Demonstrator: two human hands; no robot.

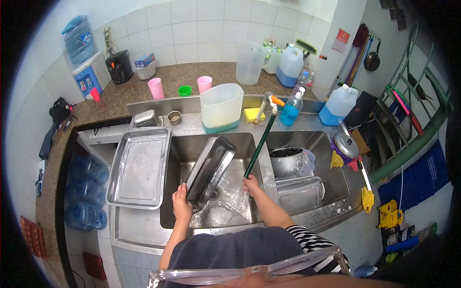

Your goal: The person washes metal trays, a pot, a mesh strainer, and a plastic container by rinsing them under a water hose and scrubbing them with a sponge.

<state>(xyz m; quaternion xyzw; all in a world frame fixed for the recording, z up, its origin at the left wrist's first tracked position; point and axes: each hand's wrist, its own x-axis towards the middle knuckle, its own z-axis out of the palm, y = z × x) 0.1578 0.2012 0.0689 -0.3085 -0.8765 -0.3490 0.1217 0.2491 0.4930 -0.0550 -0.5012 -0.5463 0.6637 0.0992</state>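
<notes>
Two hands busy rinsing: left hand [181, 200] fingers grip tilted steel tray [210, 168] in sink [240, 218], right hand [251, 184] fingers clasp green hose [260, 144]; next likely needs turning tray under water.

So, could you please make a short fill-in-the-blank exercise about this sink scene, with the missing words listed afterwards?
1. The left hand holds a tilted metal tray over the ____ basin of the sink.
2. The right hand grips a dark ____ hose.
3. On the counter stand two ____ cups with a small green cup between them.
4. A second, empty tray lies flat to the ____ of the sink.

Missing words: left; green; pink; left
</notes>
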